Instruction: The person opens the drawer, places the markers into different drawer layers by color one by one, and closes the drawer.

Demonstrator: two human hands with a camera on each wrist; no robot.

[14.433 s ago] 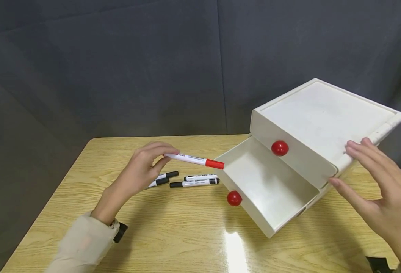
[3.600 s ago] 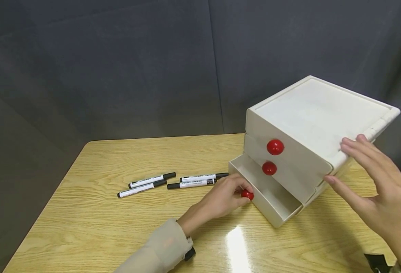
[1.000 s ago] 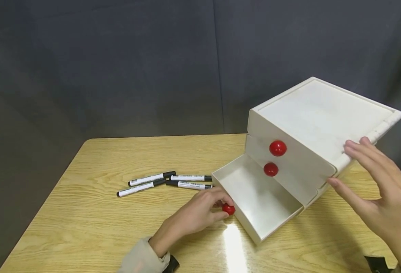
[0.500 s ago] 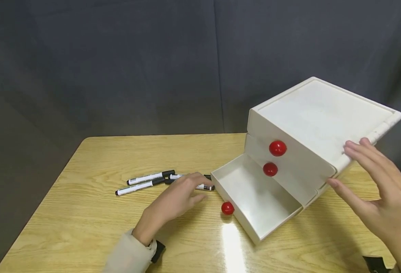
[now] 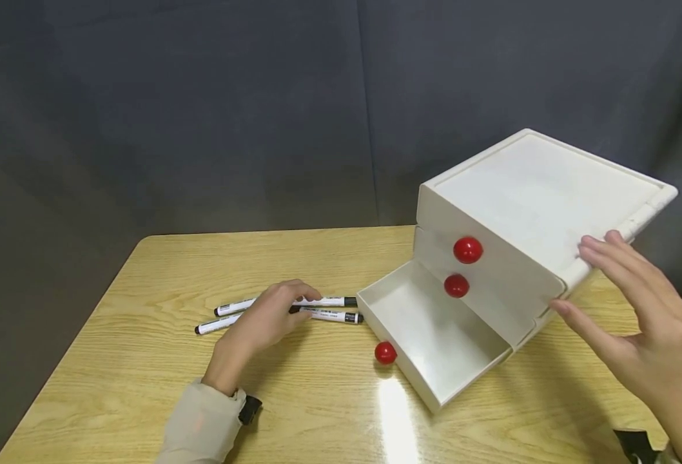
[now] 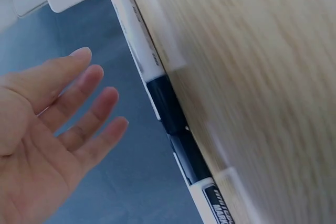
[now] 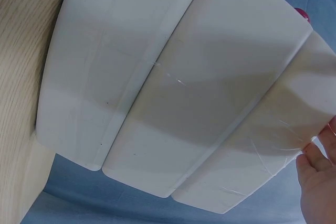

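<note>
My left hand (image 5: 268, 316) hovers over the whiteboard markers, thumb and fingers apart with nothing between them. In the left wrist view, its relaxed fingers are clear of two black-capped markers (image 6: 137, 35) lying end to end. One white marker (image 5: 332, 315) points towards the drawer unit, and another (image 5: 217, 324) is partly hidden behind the hand. The white drawer unit (image 5: 550, 193) has red knobs; its bottom drawer (image 5: 434, 335) is pulled out, the upper two are closed. My right hand (image 5: 645, 316) rests with extended fingertips and thumb on the unit's top right edge.
The drawer's red knob (image 5: 385, 352) sticks out towards the left hand. Beneath everything is a wood-grain table (image 5: 161, 380), with a dark curtain (image 5: 248, 129) behind it. Side panels of the unit (image 7: 199, 87) fill the right wrist view.
Earlier, my left hand held a red-capped marker by the open middle drawer; that drawer is now closed. The left hand pulled out the bottom drawer, released its knob and moved left to the markers.
</note>
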